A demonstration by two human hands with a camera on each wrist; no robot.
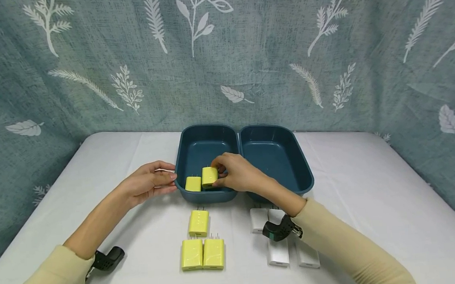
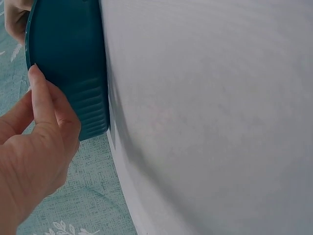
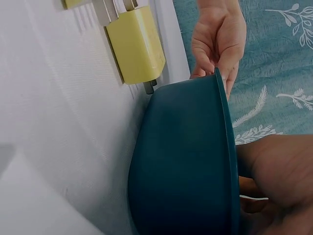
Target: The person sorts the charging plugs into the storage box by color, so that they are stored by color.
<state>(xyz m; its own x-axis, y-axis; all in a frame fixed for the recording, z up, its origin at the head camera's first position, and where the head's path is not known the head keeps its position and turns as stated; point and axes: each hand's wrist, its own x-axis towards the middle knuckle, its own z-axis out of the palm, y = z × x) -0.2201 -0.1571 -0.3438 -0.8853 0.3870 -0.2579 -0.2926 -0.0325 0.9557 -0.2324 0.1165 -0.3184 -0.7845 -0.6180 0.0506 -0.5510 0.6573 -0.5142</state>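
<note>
My right hand [image 1: 238,173] is inside the left dark teal bin [image 1: 209,197], pinching a yellow charger plug [image 1: 209,177] between thumb and fingers. Beside it, another yellow charger plug [image 1: 193,184] sits in the bin's front part. My left hand [image 1: 149,182] touches the bin's left side with its fingertips at the rim, fingers fairly straight. The left wrist view shows these fingers [image 2: 43,103] against the bin's outer wall. In the right wrist view, the bin wall hides the held plug, and only part of my right hand [image 3: 283,176] shows.
A second teal bin [image 1: 272,161] stands against the first one's right side. Three yellow charger plugs [image 1: 198,223] lie on the white table in front. Several white charger plugs [image 1: 278,253] lie to the right, partly under my right forearm. A patterned curtain [image 1: 222,72] hangs behind.
</note>
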